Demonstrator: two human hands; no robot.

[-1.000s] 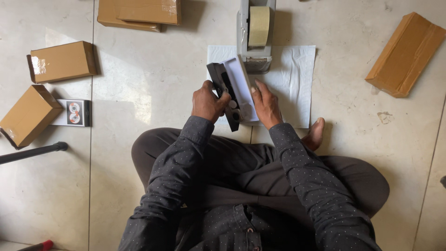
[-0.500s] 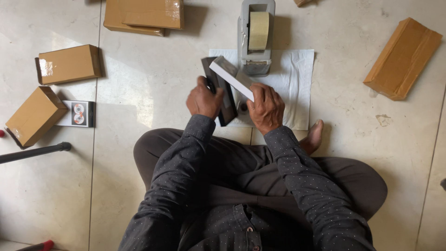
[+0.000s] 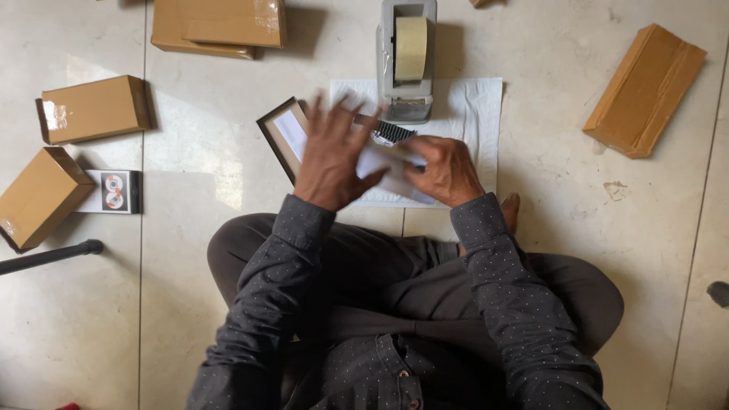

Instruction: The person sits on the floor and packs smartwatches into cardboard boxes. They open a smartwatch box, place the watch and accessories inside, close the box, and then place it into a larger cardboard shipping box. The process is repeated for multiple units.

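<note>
Wrapping step: spread left hand [image 3: 332, 156] flattens the dark box [image 3: 282, 137] while right hand [image 3: 446, 171] pinches white paper [image 3: 387, 163], likely next needing tape.

Layout of the floor around the tape dispenser [image 3: 407, 61]

Cardboard boxes [image 3: 93, 108] are placed at nine to eleven o'clock, another box [image 3: 644, 89] at three; a sheet [image 3: 478, 114] is spread beneath the dispenser.
</note>
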